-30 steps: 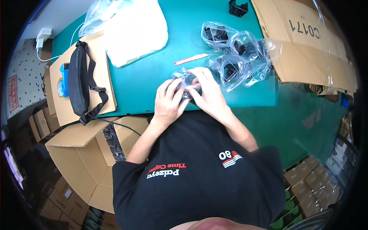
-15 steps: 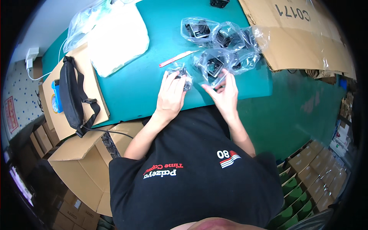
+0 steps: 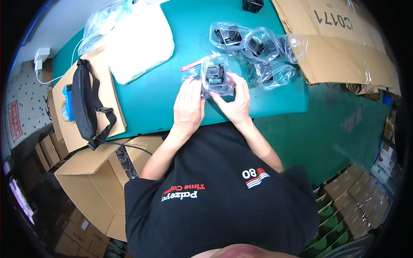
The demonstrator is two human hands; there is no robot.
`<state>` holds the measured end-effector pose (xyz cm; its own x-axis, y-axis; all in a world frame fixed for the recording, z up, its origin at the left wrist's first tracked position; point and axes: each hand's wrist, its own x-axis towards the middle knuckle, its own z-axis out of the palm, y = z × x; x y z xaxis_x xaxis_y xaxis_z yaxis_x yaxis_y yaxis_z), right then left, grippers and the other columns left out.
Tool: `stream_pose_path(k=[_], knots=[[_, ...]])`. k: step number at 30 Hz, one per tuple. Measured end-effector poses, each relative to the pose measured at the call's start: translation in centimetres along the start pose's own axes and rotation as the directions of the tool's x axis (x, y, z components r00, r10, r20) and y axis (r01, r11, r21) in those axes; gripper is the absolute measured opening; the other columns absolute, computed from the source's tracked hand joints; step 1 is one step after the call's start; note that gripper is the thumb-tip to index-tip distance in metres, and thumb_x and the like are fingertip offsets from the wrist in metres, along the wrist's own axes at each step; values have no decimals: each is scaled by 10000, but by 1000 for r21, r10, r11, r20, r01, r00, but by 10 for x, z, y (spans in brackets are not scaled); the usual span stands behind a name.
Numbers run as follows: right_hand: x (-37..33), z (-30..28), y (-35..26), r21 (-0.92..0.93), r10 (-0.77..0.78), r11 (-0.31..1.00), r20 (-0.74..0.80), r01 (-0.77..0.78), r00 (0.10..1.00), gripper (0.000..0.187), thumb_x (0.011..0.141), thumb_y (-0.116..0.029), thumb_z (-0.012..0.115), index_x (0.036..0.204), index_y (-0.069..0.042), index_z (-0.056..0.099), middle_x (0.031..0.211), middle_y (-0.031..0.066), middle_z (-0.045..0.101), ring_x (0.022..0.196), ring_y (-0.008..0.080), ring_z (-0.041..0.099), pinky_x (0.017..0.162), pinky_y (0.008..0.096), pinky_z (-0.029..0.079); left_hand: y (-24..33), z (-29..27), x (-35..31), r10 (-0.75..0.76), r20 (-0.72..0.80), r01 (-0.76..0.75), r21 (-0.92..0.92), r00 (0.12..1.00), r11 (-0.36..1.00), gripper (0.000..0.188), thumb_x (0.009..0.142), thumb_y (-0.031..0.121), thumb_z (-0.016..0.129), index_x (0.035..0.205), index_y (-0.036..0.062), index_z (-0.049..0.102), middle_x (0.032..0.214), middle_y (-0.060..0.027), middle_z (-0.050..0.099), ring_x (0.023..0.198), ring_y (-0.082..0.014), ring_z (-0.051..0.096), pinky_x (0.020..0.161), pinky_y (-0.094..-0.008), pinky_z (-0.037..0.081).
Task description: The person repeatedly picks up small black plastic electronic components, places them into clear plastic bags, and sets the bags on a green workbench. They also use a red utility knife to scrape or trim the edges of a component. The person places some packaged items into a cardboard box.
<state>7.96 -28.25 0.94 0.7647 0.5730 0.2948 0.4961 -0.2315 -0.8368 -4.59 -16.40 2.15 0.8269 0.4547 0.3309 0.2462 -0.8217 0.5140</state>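
In front of me on the green table (image 3: 146,96), my right hand (image 3: 236,99) grips the right side of a clear plastic bag (image 3: 215,74) with a square black plastic part inside. My left hand (image 3: 189,103) is closed over another bagged black part, mostly hidden under its fingers; the two bags touch. Just beyond the hands lies a slim red-and-white tool (image 3: 190,66), partly covered by the bag. More bagged black parts (image 3: 231,36) lie farther off, others (image 3: 260,45) beside them, and one (image 3: 269,75) right of my right hand.
A white bag (image 3: 140,45) lies at the far left. Nearer, a black waist pouch (image 3: 84,103) rests on a cardboard sheet (image 3: 118,118). A large carton (image 3: 327,47) stands at the right, an open carton (image 3: 92,182) below the table's left edge. A bare black part (image 3: 252,5) sits at the far edge.
My right hand has brought a bagged black part leftward, against the one under my left hand. The left hand has stayed nearly in place. The view has shifted slightly.
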Motion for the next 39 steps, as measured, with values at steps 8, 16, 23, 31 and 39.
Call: stream_pose_path(k=[8, 16, 23, 31, 39], knots=[[27, 1, 1, -20, -294, 955, 81, 296, 952, 113, 770, -48, 767, 862, -29, 706, 1213, 128, 685, 1098, 332, 582, 912, 417, 498, -3, -10, 10, 2, 50, -6, 65, 999, 998, 555, 790, -14, 708, 1330, 15, 586, 1292, -179, 570, 1274, -381, 541, 1031, -457, 501], [31, 7, 2, -19, -257, 964, 178, 265, 950, 320, 752, -46, 760, 1053, -33, 652, 990, 111, 653, 1044, 338, 563, 922, 428, 487, -1, -5, 11, 47, 44, -45, -41, 998, 998, 608, 768, -13, 682, 1363, 27, 566, 1305, -266, 526, 1253, -431, 528, 1065, -478, 459], [50, -14, -8, 405, 53, 905, 192, -129, 980, 682, 818, 2, 730, 1446, -58, 471, 1143, 120, 590, 965, 164, 648, 814, 309, 567, 6, -4, 17, 4, 142, -19, 101, 990, 995, 597, 714, 172, 841, 1271, 105, 636, 1286, -273, 536, 1189, -441, 554, 962, -468, 518], [86, 1, 5, -260, 18, 965, -31, -26, 999, 335, 854, -181, 797, 1130, -71, 643, 1033, 129, 562, 787, 276, 636, 703, 415, 540, 5, -4, 14, -42, 139, 23, 136, 989, 990, 398, 756, 163, 811, 1123, 129, 660, 1290, -236, 562, 1195, -388, 560, 851, -450, 557], [55, -21, -20, -80, -273, 959, 3, 272, 962, 146, 773, -53, 782, 808, -25, 643, 1418, 306, 517, 1362, 477, 480, 1116, 498, 401, 0, -24, 9, -87, 107, 57, 259, 990, 964, 400, 752, 129, 798, 1120, 103, 641, 1268, -217, 575, 1156, -368, 589, 1054, -607, 406]])
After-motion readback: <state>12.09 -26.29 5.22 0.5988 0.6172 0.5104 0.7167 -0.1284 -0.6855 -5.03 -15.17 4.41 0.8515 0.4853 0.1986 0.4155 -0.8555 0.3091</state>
